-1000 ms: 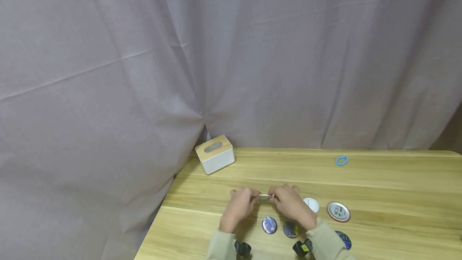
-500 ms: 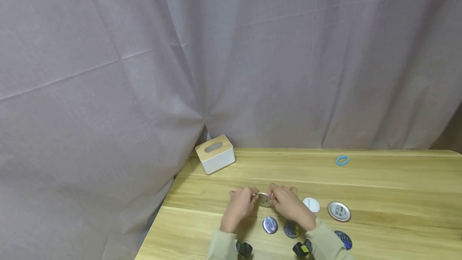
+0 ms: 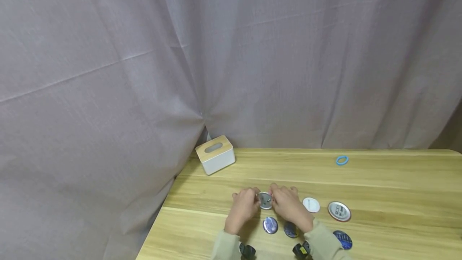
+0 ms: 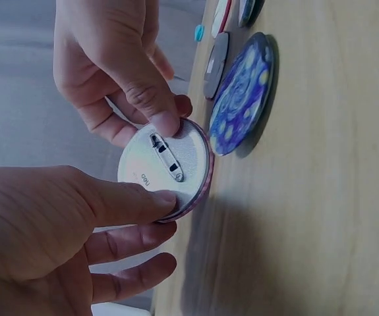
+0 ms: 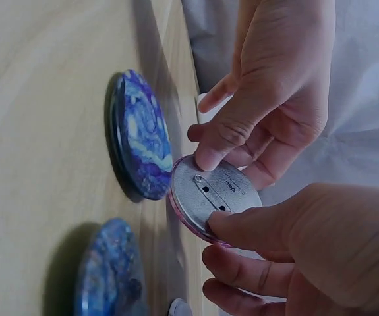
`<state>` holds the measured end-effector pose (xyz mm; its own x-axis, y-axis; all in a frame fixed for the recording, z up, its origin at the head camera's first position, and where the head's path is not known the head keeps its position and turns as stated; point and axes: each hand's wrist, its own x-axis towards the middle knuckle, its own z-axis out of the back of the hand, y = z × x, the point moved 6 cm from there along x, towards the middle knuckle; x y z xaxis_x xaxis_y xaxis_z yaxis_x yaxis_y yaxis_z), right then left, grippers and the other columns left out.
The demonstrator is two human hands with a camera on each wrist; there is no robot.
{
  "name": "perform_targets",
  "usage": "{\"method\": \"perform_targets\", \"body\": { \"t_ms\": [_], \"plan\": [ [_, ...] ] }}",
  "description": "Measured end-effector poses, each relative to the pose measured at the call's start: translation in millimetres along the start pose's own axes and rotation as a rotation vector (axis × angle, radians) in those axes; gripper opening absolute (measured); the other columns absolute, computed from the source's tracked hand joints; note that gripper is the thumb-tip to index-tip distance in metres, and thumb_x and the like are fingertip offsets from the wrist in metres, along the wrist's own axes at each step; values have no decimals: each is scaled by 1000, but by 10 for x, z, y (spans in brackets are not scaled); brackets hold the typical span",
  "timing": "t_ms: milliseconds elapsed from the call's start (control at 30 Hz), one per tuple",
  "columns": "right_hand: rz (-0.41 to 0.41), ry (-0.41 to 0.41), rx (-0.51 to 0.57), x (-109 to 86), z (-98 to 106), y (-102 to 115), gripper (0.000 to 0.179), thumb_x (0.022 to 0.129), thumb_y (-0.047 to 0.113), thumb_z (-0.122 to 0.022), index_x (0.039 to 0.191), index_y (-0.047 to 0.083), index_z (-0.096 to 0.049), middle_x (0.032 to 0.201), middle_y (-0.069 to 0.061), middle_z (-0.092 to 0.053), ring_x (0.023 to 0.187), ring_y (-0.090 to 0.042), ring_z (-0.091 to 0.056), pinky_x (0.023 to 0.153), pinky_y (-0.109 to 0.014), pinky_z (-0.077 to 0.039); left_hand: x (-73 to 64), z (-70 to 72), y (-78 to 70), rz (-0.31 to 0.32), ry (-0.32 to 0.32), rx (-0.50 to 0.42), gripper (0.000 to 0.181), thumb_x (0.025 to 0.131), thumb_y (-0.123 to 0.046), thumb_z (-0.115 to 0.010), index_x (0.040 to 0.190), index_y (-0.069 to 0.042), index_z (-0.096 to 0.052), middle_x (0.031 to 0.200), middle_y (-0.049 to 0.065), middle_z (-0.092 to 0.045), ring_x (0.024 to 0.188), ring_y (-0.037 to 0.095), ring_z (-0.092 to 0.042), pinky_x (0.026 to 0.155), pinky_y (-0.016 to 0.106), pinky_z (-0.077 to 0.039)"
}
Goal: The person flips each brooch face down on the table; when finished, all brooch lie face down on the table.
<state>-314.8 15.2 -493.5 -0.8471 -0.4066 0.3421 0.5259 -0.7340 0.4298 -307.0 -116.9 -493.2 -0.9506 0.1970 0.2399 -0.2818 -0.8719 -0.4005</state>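
A round pin badge (image 3: 265,201) is held between both hands just above the table, its silver back with the safety pin turned toward me. My left hand (image 3: 245,206) pinches one edge, thumb on the metal back and fingers behind. On the opposite edge my right hand (image 3: 287,204) pinches in the same way. In the left wrist view the badge's back (image 4: 166,164) shows its clasp and small lettering, with a pinkish rim. Close by on the table lies a blue swirl-patterned badge (image 5: 142,135). Another dark blue badge (image 5: 113,273) lies near the right wrist.
Right of the hands lie a white badge (image 3: 311,204), a silver-backed badge (image 3: 339,211) and a blue badge (image 3: 343,239). A light blue ring (image 3: 341,160) is farther back. A tissue box (image 3: 215,156) stands at the back left, before a grey curtain (image 3: 288,59).
The badge has tilted from nearly edge-on until its silver back faces the head camera. Both hands keep their pinch, and the left has shifted slightly right.
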Motion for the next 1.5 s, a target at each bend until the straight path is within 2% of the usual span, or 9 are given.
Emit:
{"method": "perform_targets", "body": {
  "t_ms": [167,300,467,767,1000,1100,1233,1333,1500],
  "plan": [
    [9,7,-67,-14,-20,5,26,76,5,-81,90,10,-58,76,1,-57,72,-20,-50,77,-53,-38,-17,-53,18,22,13,-18,19,80,-6,-79,96,-12,-68,82,-2,-70,76,14,-63,73,41,-38],
    [-9,33,-100,-39,-37,0,26,78,9,-81,95,8,-62,88,-7,-58,88,-31,-53,83,-60,-38,-29,-74,31,40,25,-19,24,80,-6,-80,99,-11,-66,80,-3,-66,76,15,-60,72,40,-37],
    [-21,53,-114,-52,-57,-10,27,80,11,-81,102,4,-66,100,-14,-59,103,-39,-52,91,-67,-34,-25,-101,50,68,56,-1,24,80,-10,-81,101,-9,-68,87,1,-64,86,23,-59,73,42,-38],
    [9,57,-155,-49,-123,-21,17,82,9,-78,95,2,-69,95,-14,-58,98,-38,-50,88,-69,-34,-13,-126,71,63,58,39,12,83,-10,-77,93,-9,-70,86,2,-59,81,21,-52,71,41,-36],
    [-16,71,-107,-42,-16,-70,8,90,11,-72,86,7,-65,93,-11,-58,97,-37,-51,89,-70,-31,-1,-87,26,56,-4,71,10,85,-10,-75,94,-8,-72,93,6,-64,87,27,-58,75,48,-39],
    [-20,74,-87,-49,59,-71,4,92,10,-68,92,6,-68,97,-12,-61,100,-39,-52,90,-70,-30,12,-45,1,60,-24,65,12,86,-10,-74,97,-8,-73,96,7,-65,90,29,-61,76,50,-40],
    [-13,68,-68,-81,138,-47,12,92,9,-66,102,4,-70,102,-13,-63,103,-39,-53,91,-69,-30,10,-7,-25,69,-37,33,19,86,-8,-72,105,-7,-73,97,7,-67,93,29,-62,77,48,-39],
    [-3,48,-45,-118,202,6,15,91,7,-66,105,4,-71,100,-10,-63,100,-35,-53,89,-67,-31,-10,27,-66,50,-41,1,19,87,-6,-70,105,-7,-73,91,4,-66,88,24,-62,75,44,-36],
    [13,37,-8,-203,251,100,17,86,7,-73,104,5,-72,95,-5,-63,96,-32,-54,88,-65,-33,-61,80,-153,-29,-51,-4,14,87,-6,-67,99,-8,-72,85,0,-65,81,20,-61,72,38,-34]
  ]
}}
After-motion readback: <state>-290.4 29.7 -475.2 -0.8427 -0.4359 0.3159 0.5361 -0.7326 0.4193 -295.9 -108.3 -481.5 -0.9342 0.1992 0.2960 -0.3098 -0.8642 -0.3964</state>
